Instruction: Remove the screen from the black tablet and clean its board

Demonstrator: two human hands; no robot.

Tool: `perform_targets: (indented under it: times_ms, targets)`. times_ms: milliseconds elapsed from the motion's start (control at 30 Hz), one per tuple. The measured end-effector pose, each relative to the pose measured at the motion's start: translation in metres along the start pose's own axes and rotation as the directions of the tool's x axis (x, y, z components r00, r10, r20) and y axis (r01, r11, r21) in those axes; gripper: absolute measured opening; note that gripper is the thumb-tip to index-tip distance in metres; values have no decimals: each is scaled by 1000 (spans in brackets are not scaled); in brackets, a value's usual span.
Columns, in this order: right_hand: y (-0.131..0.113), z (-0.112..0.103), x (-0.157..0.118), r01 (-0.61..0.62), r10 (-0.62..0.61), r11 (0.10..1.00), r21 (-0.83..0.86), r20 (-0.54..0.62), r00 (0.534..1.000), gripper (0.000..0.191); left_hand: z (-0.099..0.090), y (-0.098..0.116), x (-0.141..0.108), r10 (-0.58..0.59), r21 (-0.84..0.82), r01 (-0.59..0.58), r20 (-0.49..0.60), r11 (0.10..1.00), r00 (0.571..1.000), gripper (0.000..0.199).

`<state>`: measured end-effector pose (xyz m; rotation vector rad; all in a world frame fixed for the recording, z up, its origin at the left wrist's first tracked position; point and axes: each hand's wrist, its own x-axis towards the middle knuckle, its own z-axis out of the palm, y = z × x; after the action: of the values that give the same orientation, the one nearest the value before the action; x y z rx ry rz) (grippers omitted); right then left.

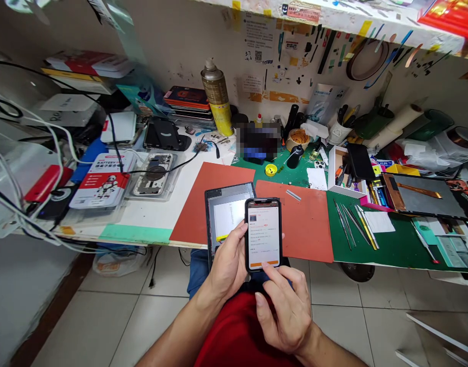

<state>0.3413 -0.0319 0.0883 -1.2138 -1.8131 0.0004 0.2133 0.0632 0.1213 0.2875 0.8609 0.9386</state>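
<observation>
My left hand (231,262) is closed around a black-cased smartphone (263,232), holding it upright above the table's front edge. Its lit screen shows a white page of text with an orange bar near the bottom. At that bar is the index fingertip of my right hand (286,306); its other fingers are loosely bent and apart, with nothing in them. Behind the phone, a dark-framed tablet (230,213) with a white label rests partly on the reddish-brown mat (303,224) and extends past the table edge. My left hand and the phone cover part of it.
To the right lie tweezers (344,221), several slim tools and an open white box (344,173) of tools. A spray can (218,97) stands at the back. On the left are a phone frame (153,176), a red-and-white box (102,181) and tangled cables (52,153).
</observation>
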Motion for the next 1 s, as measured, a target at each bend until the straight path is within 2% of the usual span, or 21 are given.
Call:
perform_targets:
  times_ms: [167, 500, 767, 1000]
  targets:
    - [0, 0, 0, -3, 3, 1000, -8, -8, 1000, 13, -3, -1, 0, 13, -13, -12, 30, 1000, 999, 45]
    - [-1, 0, 2, 0, 0, 1000, -6, -3, 1000, 11, 1, -1, -1, 32, 11, -32, -5, 999, 999, 43]
    - [-1, 0, 1, -5, 5, 1000, -6, 5, 1000, 11, 1, -1, -1, 48, 33, -49, 23, 998, 999, 56]
    - [-1, 1, 3, 9, -9, 1000, 8, -2, 1000, 11, -2, -3, 0, 50, 31, -51, 26, 998, 998, 56]
